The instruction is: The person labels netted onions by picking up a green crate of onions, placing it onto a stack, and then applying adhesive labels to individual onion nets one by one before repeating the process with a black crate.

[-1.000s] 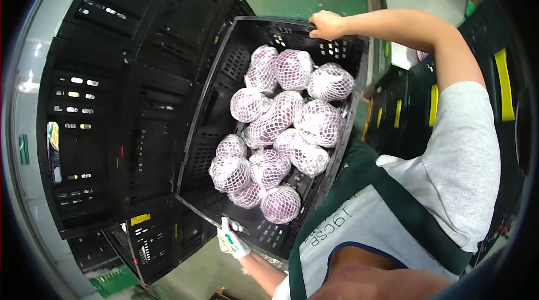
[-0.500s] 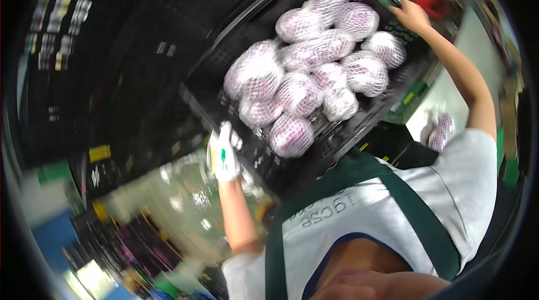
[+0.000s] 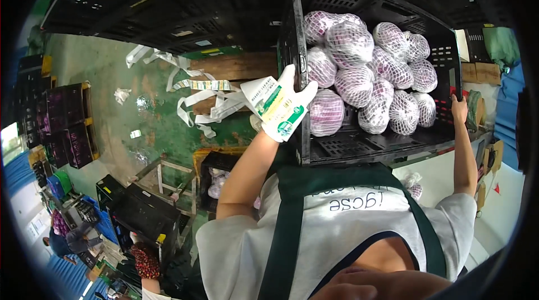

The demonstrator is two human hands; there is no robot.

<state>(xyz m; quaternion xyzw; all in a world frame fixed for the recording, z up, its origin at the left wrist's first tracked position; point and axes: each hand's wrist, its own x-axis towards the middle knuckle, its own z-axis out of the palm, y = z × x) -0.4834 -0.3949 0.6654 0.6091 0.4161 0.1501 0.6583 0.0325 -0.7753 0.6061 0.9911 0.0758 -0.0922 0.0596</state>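
A black plastic crate (image 3: 302, 145) is in front of me, holding several round purple vegetables (image 3: 353, 85) wrapped in white netting; their exact kind I cannot make out. My left hand (image 3: 286, 110), in a white glove, grips the crate's left end wall. Printed green, yellow and white labels (image 3: 275, 102) lie over the back of that glove. On the opposite end, my bare right hand (image 3: 459, 109) has its fingers closed on the rim. The crate's front side is close to my dark green apron (image 3: 342, 179).
Black crates (image 3: 224, 14) stand along the far side. White strips (image 3: 208, 103) of label backing trail over wood and the green floor to the left. A metal frame (image 3: 168, 173) and another black crate (image 3: 146, 213) stand lower left, near another person's patterned sleeve (image 3: 145, 260).
The crate has swung from a steep slant to nearly level and now sits farther right in view. Both hands have stayed on its ends.
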